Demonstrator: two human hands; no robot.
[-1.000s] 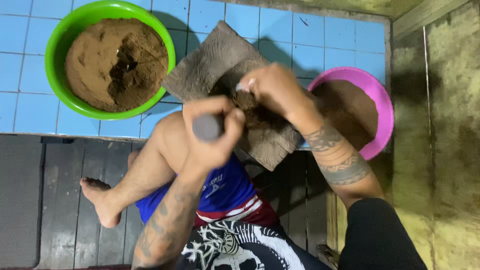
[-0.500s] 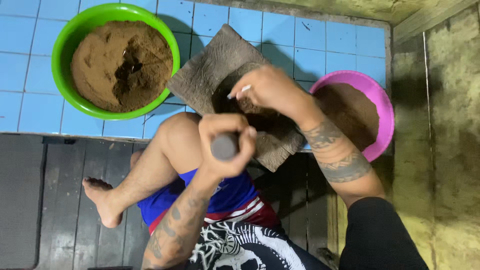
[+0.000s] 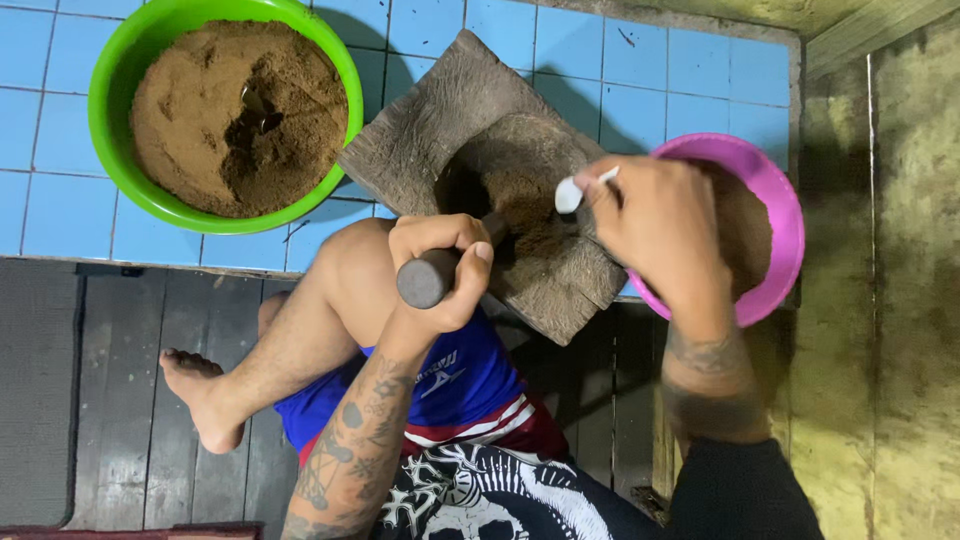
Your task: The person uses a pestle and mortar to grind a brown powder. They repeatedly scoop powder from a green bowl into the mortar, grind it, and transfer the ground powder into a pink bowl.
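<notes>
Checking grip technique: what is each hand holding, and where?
Left hand grips the dark pestle around its upper end; right hand pinches a white spoon by its handle.

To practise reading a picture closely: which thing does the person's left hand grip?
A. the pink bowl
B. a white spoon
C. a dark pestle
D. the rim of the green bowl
C: the left hand is wrapped round the dark pestle, whose far end reaches into the wooden mortar; the white spoon is in the right hand.

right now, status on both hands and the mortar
Left hand gripping dark pestle, its tip down in the stone mortar. Right hand holding white spoon over the brown powder. Nothing obstructing.
</notes>
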